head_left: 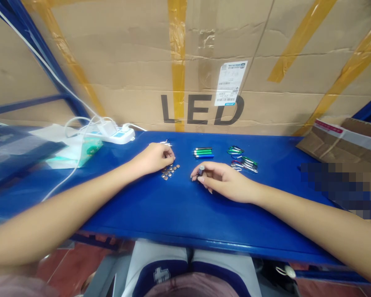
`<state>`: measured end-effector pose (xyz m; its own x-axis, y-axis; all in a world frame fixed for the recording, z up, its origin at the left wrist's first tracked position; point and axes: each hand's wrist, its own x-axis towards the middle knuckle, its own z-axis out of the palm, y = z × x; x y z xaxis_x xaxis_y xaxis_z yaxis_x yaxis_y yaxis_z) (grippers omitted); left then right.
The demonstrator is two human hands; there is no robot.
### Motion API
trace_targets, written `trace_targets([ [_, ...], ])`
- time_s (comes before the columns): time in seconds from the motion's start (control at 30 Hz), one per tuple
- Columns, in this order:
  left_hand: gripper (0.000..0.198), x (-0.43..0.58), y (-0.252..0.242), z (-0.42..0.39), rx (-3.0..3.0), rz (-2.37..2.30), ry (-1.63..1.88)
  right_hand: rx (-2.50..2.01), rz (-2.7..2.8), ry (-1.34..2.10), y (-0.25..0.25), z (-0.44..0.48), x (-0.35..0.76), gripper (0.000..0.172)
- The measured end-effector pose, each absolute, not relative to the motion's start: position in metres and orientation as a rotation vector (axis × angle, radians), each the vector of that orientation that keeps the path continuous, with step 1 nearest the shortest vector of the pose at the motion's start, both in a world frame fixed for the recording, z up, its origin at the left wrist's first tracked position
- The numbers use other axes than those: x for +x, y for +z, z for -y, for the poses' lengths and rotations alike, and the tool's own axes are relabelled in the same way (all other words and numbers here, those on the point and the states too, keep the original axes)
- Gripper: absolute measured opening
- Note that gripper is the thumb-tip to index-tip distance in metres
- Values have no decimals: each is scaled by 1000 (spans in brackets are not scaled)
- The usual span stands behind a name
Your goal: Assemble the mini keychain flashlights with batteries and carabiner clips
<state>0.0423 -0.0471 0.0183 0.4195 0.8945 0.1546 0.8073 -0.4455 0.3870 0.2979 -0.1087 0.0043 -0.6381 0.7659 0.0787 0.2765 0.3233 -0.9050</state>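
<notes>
My right hand (pixel 218 179) holds a small dark metal tube (pixel 200 170) upright between thumb and fingers, its silver round end facing up. It looks like a mini flashlight body. My left hand (pixel 157 157) is closed in a pinch above a loose pile of coin-like silver discs (pixel 170 171), which resemble button cells. Whatever lies between its fingertips is hidden. Just behind the left hand, some thin silvery pieces (pixel 166 143) are partly covered. Between the hands and farther back lie several black, green and blue metal tubes (pixel 204 152) side by side.
Green and blue carabiner clips (pixel 235 150) and shiny slim parts (pixel 249 164) lie behind my right hand. A white power strip (pixel 123 134) with cables and a tissue pack (pixel 91 148) stand at left. A large cardboard box (pixel 136 74) backs the blue table (pixel 160 214); an open carton (pixel 336 140) is at right.
</notes>
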Motion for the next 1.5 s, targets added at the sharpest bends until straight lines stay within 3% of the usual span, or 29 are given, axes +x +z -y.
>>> trace_targets([
  [0.23, 21, 41, 16, 46, 2532, -1428, 461, -910, 2095, 1289, 4, 108, 298, 20],
  [0.47, 33, 60, 29, 66, 2195, -1128, 726, -910, 2085, 1273, 1, 108, 295, 23],
  [0.77, 27, 83, 31, 97, 1948, -805, 755, -832, 2216, 1048, -2, 110, 294, 19],
  [1.07, 22, 81, 29, 101, 2414, -859, 867, -807, 2243, 1004, -3, 110, 294, 19],
  [1.33, 22, 85, 23, 97, 1966, -845, 865, -808, 2237, 1030, 0, 112, 294, 21],
  [1.5, 24, 78, 26, 91, 2120, -926, 899, -839, 2176, 1063, 0, 112, 294, 22],
])
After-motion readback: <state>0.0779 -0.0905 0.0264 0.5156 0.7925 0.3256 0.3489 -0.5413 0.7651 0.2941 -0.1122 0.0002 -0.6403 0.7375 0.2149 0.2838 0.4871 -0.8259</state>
